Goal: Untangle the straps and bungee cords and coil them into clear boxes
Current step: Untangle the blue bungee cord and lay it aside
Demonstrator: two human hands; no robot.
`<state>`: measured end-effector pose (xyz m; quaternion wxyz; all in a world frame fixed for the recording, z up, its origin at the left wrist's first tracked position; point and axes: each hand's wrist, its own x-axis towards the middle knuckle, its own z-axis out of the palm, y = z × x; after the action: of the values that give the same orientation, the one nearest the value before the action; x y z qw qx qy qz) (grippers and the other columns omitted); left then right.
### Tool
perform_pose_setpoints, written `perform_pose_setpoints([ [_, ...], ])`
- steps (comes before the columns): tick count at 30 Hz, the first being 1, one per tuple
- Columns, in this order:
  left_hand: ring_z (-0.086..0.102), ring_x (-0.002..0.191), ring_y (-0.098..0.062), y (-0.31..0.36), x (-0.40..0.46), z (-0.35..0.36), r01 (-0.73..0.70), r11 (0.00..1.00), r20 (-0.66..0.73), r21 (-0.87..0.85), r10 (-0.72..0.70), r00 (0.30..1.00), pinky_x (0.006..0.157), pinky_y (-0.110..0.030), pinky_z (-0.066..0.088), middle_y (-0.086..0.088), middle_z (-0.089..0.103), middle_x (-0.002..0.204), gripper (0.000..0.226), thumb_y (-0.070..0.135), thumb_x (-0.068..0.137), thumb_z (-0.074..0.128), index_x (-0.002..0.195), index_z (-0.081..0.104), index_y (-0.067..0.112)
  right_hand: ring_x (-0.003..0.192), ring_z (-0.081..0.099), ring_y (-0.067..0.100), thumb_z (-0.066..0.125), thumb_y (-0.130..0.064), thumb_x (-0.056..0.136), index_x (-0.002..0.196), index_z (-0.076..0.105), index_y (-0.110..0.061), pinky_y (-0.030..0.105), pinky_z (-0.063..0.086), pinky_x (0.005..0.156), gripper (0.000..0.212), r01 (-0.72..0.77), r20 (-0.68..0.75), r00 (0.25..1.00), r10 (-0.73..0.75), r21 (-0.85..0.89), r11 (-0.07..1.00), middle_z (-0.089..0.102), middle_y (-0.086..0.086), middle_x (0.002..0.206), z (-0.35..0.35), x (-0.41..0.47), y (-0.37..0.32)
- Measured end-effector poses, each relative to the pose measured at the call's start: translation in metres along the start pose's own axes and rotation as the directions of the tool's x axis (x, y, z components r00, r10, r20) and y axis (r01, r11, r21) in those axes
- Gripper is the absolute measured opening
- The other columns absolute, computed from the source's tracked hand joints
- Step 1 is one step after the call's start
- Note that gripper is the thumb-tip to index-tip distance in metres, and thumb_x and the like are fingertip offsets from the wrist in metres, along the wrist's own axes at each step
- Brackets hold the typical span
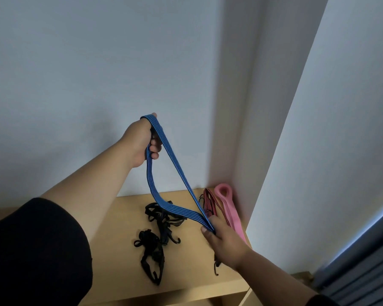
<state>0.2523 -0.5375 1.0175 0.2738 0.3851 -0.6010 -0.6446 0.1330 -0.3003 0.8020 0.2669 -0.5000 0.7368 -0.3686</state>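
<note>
A flat blue striped bungee cord (177,171) is stretched in a loop between my hands above the wooden shelf top (128,217). My left hand (142,142) is raised high and grips the cord's upper bend, with the cord running over the thumb. Lower down at the right, my right hand (223,241) pinches the doubled cord, and a black hook hangs below that hand. A tangle of black straps and hooked cords (161,228) lies on the shelf top. A red-and-black striped cord (209,204) and a pink flat band (229,208) lie by the wall corner.
The shelf top stands in a corner of white walls (97,74). Its front edge is near the frame's bottom. A grey-blue curtain (367,266) hangs at the lower right. No clear box is in view.
</note>
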Motion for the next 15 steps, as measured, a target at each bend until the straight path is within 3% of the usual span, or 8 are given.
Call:
perform_pose_setpoints([
  [4,0.019,0.047,-0.015,0.01,0.0,0.003,-0.039,0.997,-0.023,0.068,0.041,0.999,0.049,-0.027,0.013,0.002,0.033,0.051,0.048,0.05,0.1,0.041,0.06,0.037,0.022,0.073,0.057,0.008,0.052,-0.053,0.097,0.094,0.052,-0.038,0.026,0.054,0.067,0.016,-0.024,0.044,0.999,0.026,-0.049,0.999,0.056,-0.006,0.084,-0.003,0.004,0.001],
  [8,0.022,0.044,-0.016,0.026,0.003,-0.002,-0.108,0.99,-0.117,-0.092,0.097,0.988,0.047,-0.025,0.015,0.001,0.033,0.055,0.043,0.046,0.095,0.044,0.058,0.044,0.023,0.065,0.055,0.007,0.054,-0.051,0.098,0.087,0.056,-0.027,0.023,0.05,0.061,0.026,-0.046,0.03,0.998,0.049,-0.105,0.993,0.056,-0.003,0.077,-0.001,0.005,0.004],
  [12,0.021,0.043,-0.016,0.028,0.006,-0.002,-0.137,0.991,-0.115,-0.001,0.136,0.984,0.046,-0.024,0.016,0.003,0.032,0.049,0.049,0.047,0.088,0.053,0.045,0.038,0.026,0.06,0.053,0.001,0.051,-0.041,0.102,0.083,0.056,-0.026,0.021,0.052,0.061,0.025,-0.094,0.032,0.995,0.094,-0.016,0.995,0.055,-0.005,0.072,-0.003,0.005,0.005],
  [15,0.019,0.045,-0.015,0.023,0.009,-0.006,-0.22,0.957,-0.069,0.187,0.237,0.969,0.044,-0.022,0.015,0.005,0.029,0.055,0.03,0.037,0.077,0.06,0.055,0.041,0.026,0.068,0.059,0.001,0.052,-0.042,0.102,0.09,0.058,-0.027,0.025,0.055,0.071,0.021,-0.109,0.057,0.992,0.109,-0.007,0.994,0.061,-0.005,0.078,-0.005,0.004,0.006],
])
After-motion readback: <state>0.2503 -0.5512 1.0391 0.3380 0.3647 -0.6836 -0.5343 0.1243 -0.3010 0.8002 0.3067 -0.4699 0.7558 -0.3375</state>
